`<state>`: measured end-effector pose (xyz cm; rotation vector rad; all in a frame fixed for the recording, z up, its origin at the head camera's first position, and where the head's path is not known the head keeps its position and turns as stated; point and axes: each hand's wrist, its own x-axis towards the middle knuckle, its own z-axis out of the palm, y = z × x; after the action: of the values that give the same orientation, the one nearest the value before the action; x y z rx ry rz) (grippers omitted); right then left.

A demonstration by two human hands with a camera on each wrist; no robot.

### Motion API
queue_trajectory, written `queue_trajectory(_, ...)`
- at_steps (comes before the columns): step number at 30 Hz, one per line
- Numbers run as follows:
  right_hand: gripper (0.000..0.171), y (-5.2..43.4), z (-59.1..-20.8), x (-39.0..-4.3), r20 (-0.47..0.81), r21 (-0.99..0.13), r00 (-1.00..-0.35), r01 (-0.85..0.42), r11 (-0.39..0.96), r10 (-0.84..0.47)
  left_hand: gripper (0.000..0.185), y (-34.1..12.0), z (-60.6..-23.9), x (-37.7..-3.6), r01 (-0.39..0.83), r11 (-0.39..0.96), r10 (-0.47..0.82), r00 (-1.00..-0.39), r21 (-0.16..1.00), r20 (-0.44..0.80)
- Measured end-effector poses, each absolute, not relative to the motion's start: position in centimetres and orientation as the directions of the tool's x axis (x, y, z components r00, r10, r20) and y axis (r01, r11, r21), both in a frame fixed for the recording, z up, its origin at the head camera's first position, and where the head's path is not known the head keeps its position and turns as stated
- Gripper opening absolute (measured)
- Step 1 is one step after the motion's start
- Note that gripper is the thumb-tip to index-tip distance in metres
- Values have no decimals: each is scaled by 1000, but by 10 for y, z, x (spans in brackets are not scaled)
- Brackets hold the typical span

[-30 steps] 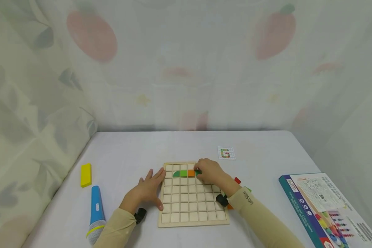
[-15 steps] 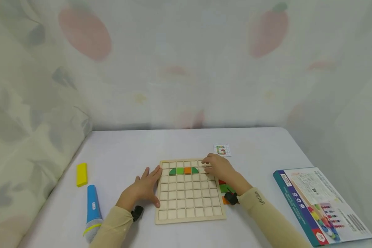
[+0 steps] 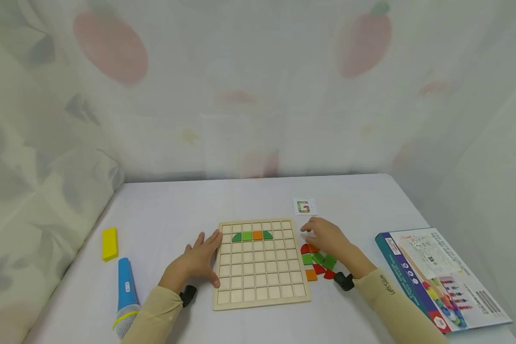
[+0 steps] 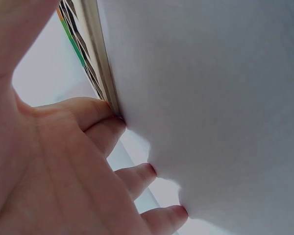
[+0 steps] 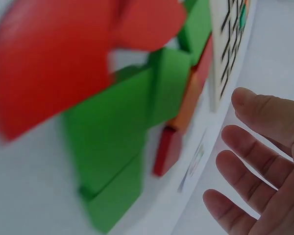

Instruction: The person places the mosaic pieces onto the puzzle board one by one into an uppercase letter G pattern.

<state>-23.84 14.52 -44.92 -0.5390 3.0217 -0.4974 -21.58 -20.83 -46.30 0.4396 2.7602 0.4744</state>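
Observation:
A wooden grid board (image 3: pixel 262 277) lies mid-table. In its second row from the back sit a dark green quarter-round tile (image 3: pixel 237 237), a light green square (image 3: pixel 247 236), an orange square (image 3: pixel 257 235) and another dark green quarter-round (image 3: pixel 267 234). My left hand (image 3: pixel 195 263) rests at the board's left edge with fingers spread; in the left wrist view, fingertips (image 4: pixel 118 122) touch its side. Past the right edge, my right hand (image 3: pixel 328 237) hovers over loose red, green and orange tiles (image 3: pixel 318 258). The right wrist view shows its fingers (image 5: pixel 245 171) relaxed, holding nothing.
A small pattern card (image 3: pixel 305 207) with a coloured G lies behind the board. To the left are a yellow block (image 3: pixel 109 244) and a blue toy microphone (image 3: pixel 127 286). A flat printed box (image 3: pixel 443 282) lies at the right.
My right hand has let go of the dark green quarter-round in the row and moved right, off the board, to the loose tiles. The left hand stays at the board's edge.

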Motion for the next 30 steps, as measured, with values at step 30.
queue_trajectory(30,26,196,-466,-208,11,-308,-960,-268,913,-278,133,-210,-462,-217,253,898,355,-900,361,-252)
